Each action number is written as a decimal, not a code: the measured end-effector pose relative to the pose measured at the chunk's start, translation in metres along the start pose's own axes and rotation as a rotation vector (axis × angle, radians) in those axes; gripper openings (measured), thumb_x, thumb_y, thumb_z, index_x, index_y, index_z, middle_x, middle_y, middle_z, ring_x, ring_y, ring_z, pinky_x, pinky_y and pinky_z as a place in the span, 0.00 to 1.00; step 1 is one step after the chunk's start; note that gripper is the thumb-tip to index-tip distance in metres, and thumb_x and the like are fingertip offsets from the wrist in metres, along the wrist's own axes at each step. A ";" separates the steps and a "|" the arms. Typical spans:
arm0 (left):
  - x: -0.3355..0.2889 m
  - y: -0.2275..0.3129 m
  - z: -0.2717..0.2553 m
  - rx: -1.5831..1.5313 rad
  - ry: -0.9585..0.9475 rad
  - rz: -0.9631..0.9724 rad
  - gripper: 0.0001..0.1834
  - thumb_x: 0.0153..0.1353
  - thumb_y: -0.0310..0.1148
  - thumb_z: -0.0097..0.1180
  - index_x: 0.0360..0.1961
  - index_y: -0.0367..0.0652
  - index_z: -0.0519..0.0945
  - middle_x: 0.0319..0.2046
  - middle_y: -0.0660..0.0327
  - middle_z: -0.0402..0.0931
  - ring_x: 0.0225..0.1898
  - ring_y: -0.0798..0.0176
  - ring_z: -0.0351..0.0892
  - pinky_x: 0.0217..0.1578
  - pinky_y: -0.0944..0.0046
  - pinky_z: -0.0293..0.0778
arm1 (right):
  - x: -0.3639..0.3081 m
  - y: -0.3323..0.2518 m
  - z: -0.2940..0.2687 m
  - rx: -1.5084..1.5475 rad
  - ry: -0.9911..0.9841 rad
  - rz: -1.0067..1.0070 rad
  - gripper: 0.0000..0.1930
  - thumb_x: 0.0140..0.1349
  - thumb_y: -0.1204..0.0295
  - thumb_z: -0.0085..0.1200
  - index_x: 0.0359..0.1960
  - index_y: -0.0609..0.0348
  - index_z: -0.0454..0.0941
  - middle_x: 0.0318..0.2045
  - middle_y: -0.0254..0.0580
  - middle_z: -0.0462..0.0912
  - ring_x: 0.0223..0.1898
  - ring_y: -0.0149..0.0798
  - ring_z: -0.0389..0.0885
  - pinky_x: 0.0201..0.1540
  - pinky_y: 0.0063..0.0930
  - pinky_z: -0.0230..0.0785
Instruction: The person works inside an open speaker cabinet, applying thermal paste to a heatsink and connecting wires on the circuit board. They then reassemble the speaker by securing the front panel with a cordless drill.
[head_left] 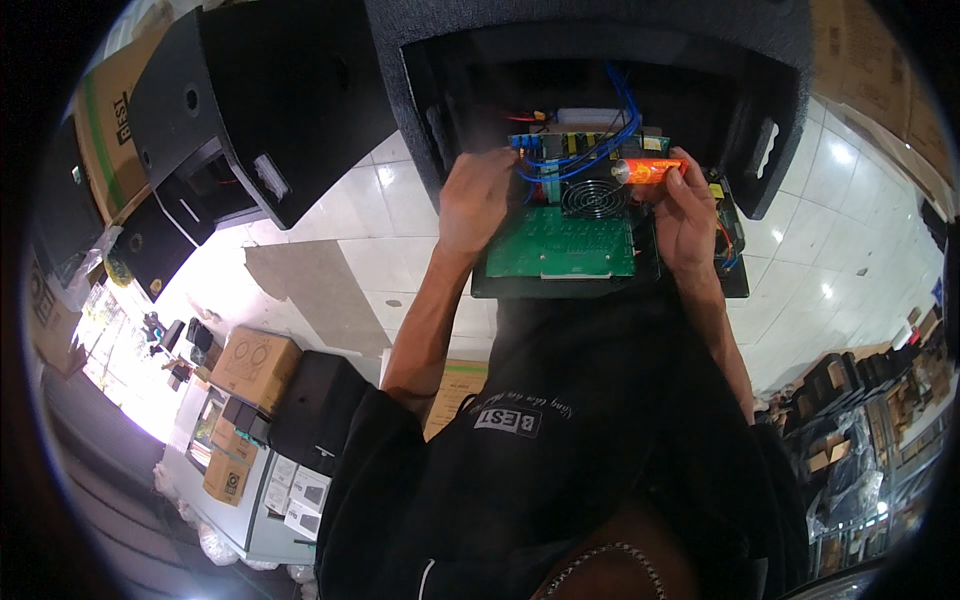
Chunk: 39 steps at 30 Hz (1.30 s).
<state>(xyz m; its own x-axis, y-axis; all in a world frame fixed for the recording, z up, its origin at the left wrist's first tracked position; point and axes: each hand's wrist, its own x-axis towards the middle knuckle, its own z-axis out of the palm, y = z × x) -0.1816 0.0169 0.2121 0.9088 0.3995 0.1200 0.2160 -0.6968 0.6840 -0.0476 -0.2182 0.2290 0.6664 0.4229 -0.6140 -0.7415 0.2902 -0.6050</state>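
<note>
White tiled floor (415, 272) underneath, left hand (474, 198) by blue wires (634, 115), fingers bunched, can't tell if gripping, then green circuit board (560, 240), round fan (594, 199), and near it orange tube (645, 171), long axis nearly level, pale end pointing left, pinched in right hand (687, 215).

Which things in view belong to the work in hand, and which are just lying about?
Seemingly in the work:
- orange tube, held in the right hand
- blue wires, near the left hand
- green circuit board
- round fan grille
- open black cabinet beyond the board

Seemingly just lying about:
- second black cabinet, left
- brown cardboard box
- white boxes
</note>
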 end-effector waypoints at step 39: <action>-0.072 0.103 -0.077 -0.003 -0.400 0.150 0.21 0.43 0.23 0.60 0.43 0.47 0.83 0.42 0.67 0.81 0.43 0.60 0.77 0.44 0.61 0.72 | 0.108 -0.081 0.000 -1.398 -0.052 0.100 0.14 0.59 0.70 0.53 0.44 0.61 0.85 0.36 0.46 0.87 0.36 0.40 0.85 0.42 0.31 0.75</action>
<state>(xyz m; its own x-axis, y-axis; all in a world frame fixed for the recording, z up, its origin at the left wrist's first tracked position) -0.2523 -0.0381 0.3293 0.9971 0.0310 -0.0698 0.0704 -0.7278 0.6822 0.0846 -0.1963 0.2115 0.5896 0.4307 -0.6833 -0.0746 -0.8133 -0.5770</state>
